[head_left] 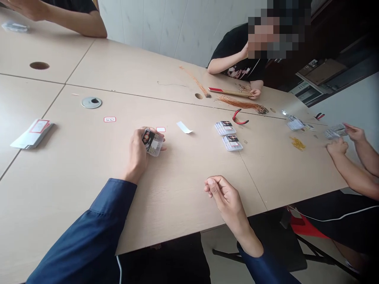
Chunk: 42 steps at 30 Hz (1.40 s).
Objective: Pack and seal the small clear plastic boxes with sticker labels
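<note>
My left hand (138,153) is closed round a small clear plastic packet (152,142) with a dark printed card inside, held just above the beige table (89,165). My right hand (225,195) rests near the table's front edge with its fingers loosely curled and thumb against fingertips; whether it pinches anything is unclear. A small white label (160,129) lies just beyond the packet, and a white paper strip (184,127) lies to its right. Two stacks of similar packets (228,135) sit further right.
Red-handled pliers (239,118) and bundles of orange cords (242,104) lie beyond the stacks. A person in black sits at the far side; another person's hands (345,138) work at the right edge. A stack of label sheets (32,134) lies at left, near a round cable grommet (91,102).
</note>
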Tool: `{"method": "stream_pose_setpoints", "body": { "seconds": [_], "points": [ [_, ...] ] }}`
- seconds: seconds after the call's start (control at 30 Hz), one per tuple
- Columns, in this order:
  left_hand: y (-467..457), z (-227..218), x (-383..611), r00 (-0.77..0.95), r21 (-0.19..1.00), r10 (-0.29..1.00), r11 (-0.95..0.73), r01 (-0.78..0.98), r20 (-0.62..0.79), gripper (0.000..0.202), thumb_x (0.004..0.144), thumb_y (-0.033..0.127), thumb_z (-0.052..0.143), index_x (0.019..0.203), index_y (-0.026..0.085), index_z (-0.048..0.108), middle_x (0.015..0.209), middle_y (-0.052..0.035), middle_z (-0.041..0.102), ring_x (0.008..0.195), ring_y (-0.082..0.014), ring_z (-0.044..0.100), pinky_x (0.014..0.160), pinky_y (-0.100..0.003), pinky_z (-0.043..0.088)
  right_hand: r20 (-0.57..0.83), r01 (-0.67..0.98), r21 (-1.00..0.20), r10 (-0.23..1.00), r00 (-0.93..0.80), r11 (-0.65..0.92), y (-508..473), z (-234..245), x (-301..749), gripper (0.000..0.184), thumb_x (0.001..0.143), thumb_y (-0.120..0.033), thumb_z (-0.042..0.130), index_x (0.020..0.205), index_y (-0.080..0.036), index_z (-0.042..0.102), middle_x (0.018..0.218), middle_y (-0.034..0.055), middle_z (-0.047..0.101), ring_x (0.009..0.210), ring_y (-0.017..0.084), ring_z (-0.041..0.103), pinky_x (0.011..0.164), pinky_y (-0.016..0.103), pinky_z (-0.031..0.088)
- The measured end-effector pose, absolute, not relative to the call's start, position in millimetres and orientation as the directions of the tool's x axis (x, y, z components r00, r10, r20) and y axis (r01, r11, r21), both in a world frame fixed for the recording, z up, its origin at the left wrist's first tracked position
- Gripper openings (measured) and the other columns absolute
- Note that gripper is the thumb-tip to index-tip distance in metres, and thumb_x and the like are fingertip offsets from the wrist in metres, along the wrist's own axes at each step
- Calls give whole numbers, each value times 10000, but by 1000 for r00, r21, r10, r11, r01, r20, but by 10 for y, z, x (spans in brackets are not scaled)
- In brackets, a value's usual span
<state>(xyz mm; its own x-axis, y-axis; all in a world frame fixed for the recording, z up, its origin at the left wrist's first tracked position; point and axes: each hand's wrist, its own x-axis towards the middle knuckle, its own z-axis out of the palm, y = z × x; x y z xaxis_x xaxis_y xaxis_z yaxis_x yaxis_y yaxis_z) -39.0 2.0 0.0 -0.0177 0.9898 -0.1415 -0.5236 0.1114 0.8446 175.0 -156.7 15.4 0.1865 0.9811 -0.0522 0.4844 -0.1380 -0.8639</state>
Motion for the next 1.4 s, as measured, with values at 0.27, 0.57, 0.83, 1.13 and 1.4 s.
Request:
{"method": "stream_pose_setpoints", "body": {
  "seconds": [0.27,0.57,0.83,1.13,1.4],
  "points": [
    [24,8,-402,-6,835,988,130,-534,-157,251,782,362,476,790,157,621,817,-85,711,776,-228,708,595,-327,610,-11,474,-874,980,198,-106,-1349,60,1927,361,906,-545,597,907,-186,630,822,50,658,761,170,614,684,293,512],
    [20,15,-407,-5,826,983,150,-543,-181,258,786,383,496,800,156,618,824,-83,716,784,-225,704,604,-323,606,122,450,-893,974,188,25,-324,37,1960,387,828,-525,678,942,-156,646,861,75,711,753,167,630,705,298,500],
    [8,13,-415,13,816,982,164,-555,-188,271,815,405,495,837,162,614,836,-70,712,801,-230,703,596,-338,604,296,769,-624,953,64,142,477,-59,1813,240,932,-287,482,903,-158,682,880,80,738,759,185,643,689,280,459],
    [21,-28,-422,22,817,986,151,-556,-168,303,835,429,485,820,163,629,828,-75,706,800,-230,694,594,-334,601,330,871,-458,944,-21,179,663,-197,1779,228,943,-191,412,897,-188,635,959,125,693,934,259,581,905,376,414],
    [16,-29,-424,29,828,987,149,-541,-159,304,840,429,475,813,167,626,803,-71,693,766,-216,675,593,-333,598,332,850,-506,943,37,144,657,-245,1753,217,862,-170,540,1052,-163,642,1123,166,648,1083,293,547,1000,430,409]
  ]
}}
